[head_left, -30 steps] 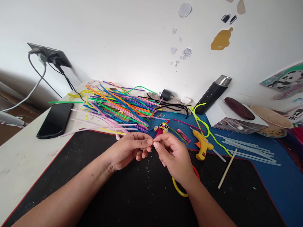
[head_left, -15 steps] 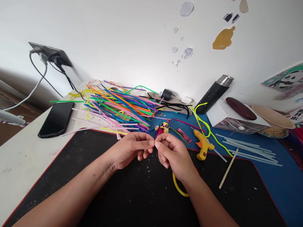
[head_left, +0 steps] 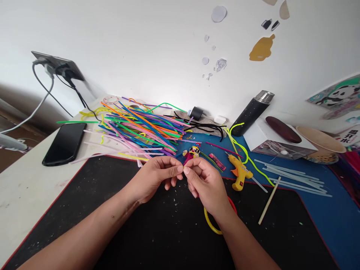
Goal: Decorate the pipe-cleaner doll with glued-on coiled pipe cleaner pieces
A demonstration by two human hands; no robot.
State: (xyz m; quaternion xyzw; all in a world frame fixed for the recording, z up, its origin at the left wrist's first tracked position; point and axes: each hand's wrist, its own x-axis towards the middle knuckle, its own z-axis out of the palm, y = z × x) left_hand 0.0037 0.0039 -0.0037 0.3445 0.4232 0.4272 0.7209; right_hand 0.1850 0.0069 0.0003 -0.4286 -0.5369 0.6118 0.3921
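My left hand [head_left: 160,175] and my right hand [head_left: 206,182] meet fingertip to fingertip above the black mat [head_left: 157,236]. Each pinches with thumb and index finger, and whatever lies between the tips is too small to make out. Just behind the fingers is a small colourful doll [head_left: 194,150] with a yellow, blue and red head and a magenta body, partly hidden by my hands. Under my right wrist, a yellow and red ring [head_left: 210,222] rests on the mat.
Many coloured pipe cleaners [head_left: 146,127] are piled at the back left, beside a black phone [head_left: 65,144]. To the right are a yellow glue gun [head_left: 240,172], glue sticks [head_left: 298,178], a wooden stick [head_left: 269,201], a black flask [head_left: 253,112] and a white box [head_left: 277,142].
The view has shifted slightly, and more of the ring's red part shows beside my right wrist. Both hands keep their pinch with fingertips together.
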